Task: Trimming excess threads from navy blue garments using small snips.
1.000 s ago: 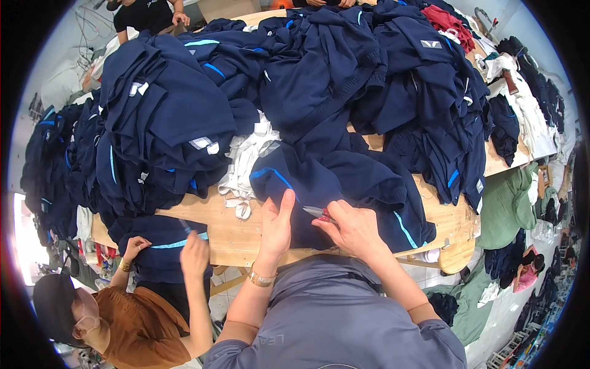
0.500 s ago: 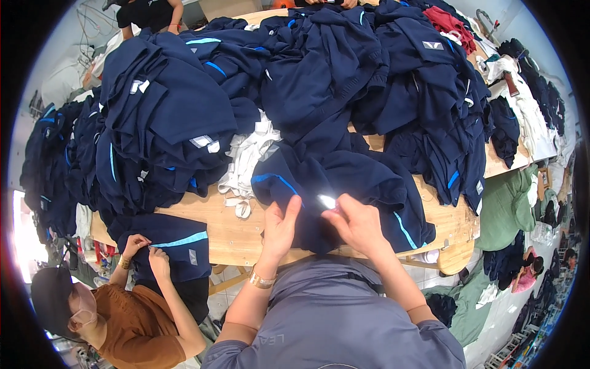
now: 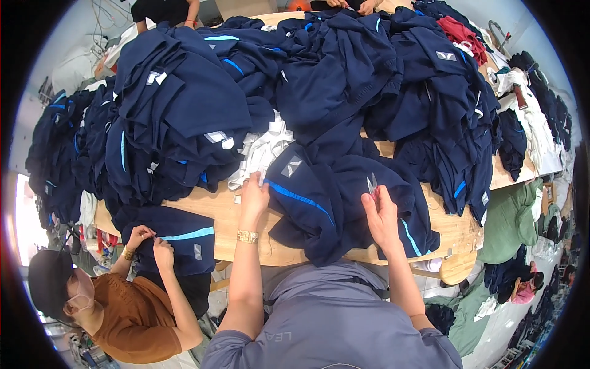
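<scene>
The right hand (image 3: 383, 215) grips small red-handled metal snips (image 3: 372, 184). At the blue-striped navy fabric garment's (image 3: 310, 218) left edge, the left hand (image 3: 254, 194) may be pinching; I cannot tell.

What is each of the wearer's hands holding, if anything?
Left hand: at the edge of the navy garment; grip unclear.
Right hand: holding small pointed snips.

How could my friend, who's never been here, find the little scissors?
Look for the big wooden table piled with navy clothes. At its near side, find the right hand of the person in the grey shirt. The little scissors poke up from it: pointed silver blades with some red, unlike the soft dark cloth around them.
</scene>
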Demonstrator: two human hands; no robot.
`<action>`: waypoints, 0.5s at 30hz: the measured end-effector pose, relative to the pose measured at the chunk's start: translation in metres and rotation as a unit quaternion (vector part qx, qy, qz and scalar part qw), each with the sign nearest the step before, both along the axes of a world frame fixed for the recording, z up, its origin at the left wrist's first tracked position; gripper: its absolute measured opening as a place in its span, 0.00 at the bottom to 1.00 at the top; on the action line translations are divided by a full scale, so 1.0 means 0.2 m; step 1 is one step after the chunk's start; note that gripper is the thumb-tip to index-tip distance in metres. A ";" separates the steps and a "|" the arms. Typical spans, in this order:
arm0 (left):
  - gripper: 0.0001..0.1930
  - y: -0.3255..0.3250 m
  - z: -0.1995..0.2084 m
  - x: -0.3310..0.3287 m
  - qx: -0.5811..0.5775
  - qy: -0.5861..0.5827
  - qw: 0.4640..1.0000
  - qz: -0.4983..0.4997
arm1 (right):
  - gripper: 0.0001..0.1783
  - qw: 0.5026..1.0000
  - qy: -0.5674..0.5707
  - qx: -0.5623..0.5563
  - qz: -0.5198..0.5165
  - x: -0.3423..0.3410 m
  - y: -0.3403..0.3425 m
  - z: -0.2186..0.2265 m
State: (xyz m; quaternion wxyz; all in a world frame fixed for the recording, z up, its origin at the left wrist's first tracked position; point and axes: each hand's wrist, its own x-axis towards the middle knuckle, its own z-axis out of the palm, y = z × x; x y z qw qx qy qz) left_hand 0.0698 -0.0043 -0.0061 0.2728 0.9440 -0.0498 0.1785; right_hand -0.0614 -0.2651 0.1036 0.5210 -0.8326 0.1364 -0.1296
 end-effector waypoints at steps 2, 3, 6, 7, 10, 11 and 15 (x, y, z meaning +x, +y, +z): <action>0.10 -0.05 0.11 -0.01 -0.065 0.223 0.973 -0.007 | 0.19 1.000 0.005 0.017 0.007 0.00 0.01 -0.01; 0.10 -0.04 0.11 -0.01 -0.065 0.223 0.973 -0.006 | 0.19 1.000 0.005 0.017 0.008 0.00 0.02 -0.01; 0.13 -0.03 0.11 -0.03 -0.166 0.317 0.933 -0.037 | 0.18 0.998 0.020 0.046 0.027 0.00 0.04 -0.04; 0.13 -0.05 0.12 -0.03 -0.162 0.268 0.949 -0.034 | 0.19 0.998 0.026 0.056 0.033 0.00 0.05 -0.05; 0.14 -0.03 0.06 -0.04 -0.119 0.235 0.964 -0.015 | 0.19 0.997 0.022 0.051 0.053 0.02 0.09 -0.02; 0.14 -0.02 0.01 -0.03 -0.080 0.253 0.964 -0.002 | 0.19 0.996 0.020 0.058 0.066 0.02 0.11 0.01; 0.17 -0.08 0.07 -0.08 -0.074 0.288 0.955 0.013 | 0.19 0.994 0.015 0.071 0.084 0.03 0.13 0.01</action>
